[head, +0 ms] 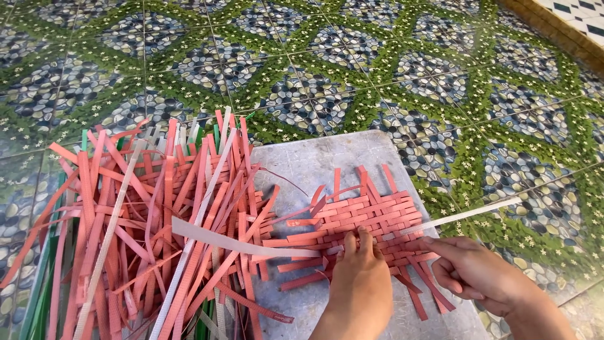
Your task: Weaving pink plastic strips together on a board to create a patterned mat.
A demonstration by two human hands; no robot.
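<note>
A: What is held at the hands?

B: The left hand (358, 277) is pressed flat, fingers extended, on the near edge of the woven red mat (362, 223); nothing is grasped. The right hand (475, 271) is pinched on the white strip (469, 215), which runs up and to the right from the mat.

A: What faults are to be expected?

B: If the left hand's pressure is lost, the loose weave is likely to be shifted and gaps opened. If the white strip is pulled at an angle, neighbouring red strips may be dragged out of line or kinked.

A: How is the mat described, and where is it located?

B: It is a small flat panel of interlaced red strips with free ends projecting on all sides, laid on the grey slab (302, 164). A pile of loose strips (145, 226) lies to its left, on the patterned tile floor (377, 56).
</note>
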